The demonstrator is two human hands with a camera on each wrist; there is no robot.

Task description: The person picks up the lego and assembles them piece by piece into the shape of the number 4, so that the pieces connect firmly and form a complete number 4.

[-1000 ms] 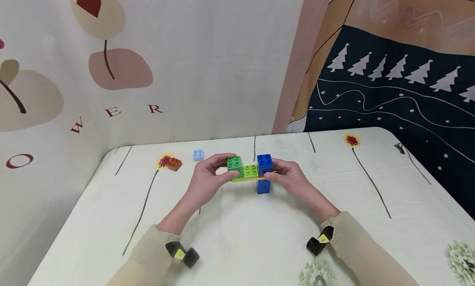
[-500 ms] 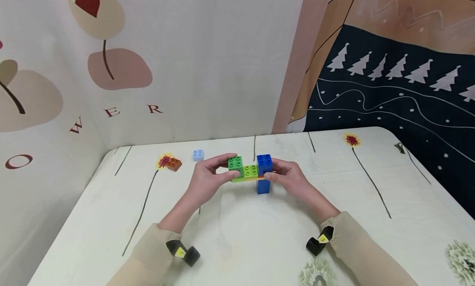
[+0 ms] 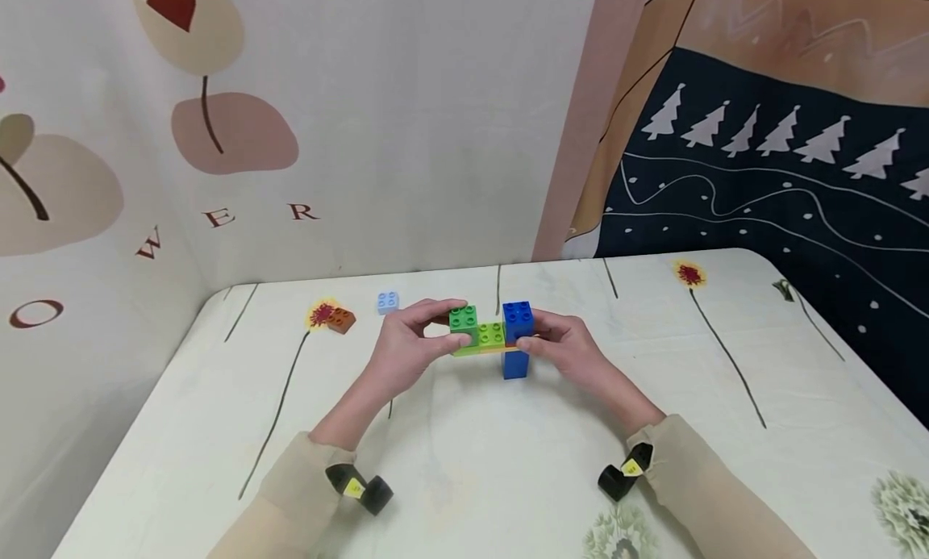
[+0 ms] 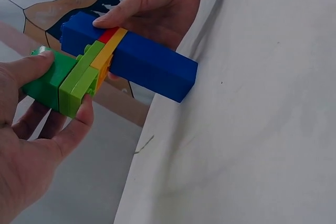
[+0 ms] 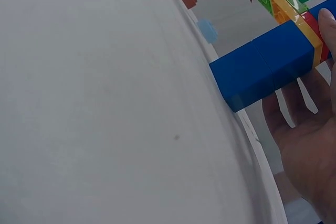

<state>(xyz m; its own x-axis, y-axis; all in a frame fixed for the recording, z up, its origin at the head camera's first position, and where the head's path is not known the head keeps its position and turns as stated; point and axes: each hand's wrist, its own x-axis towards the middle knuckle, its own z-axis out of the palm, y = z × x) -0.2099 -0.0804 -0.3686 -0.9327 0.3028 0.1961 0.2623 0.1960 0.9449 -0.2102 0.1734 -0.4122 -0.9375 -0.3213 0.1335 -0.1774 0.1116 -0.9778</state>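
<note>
A toy-brick build stands on the table. Its column has a blue top brick (image 3: 518, 319), thin red (image 4: 108, 35) and yellow-orange (image 4: 117, 44) layers, and blue bricks (image 4: 155, 66) below. A lime green brick (image 3: 491, 334) juts out leftward from the column on the yellow-orange layer. My left hand (image 3: 408, 343) pinches a green brick (image 3: 462, 319) at the outer end of the lime one, its thumb on the near side and a fingertip under the lime brick. From the other side my right hand (image 3: 569, 348) grips the column, thumb at the upper blue brick's lower edge.
Behind my left hand lie a light blue brick (image 3: 388, 302) and a brown-orange brick (image 3: 341, 320) on the white flower-print cloth (image 3: 464, 462). A printed curtain (image 3: 406, 139) hangs beyond the table's back edge. Each sleeve cuff carries a black wrist camera.
The green brick and my left fingertips have shifted slightly right, closer to the blue column. My right hand and the column hold still.
</note>
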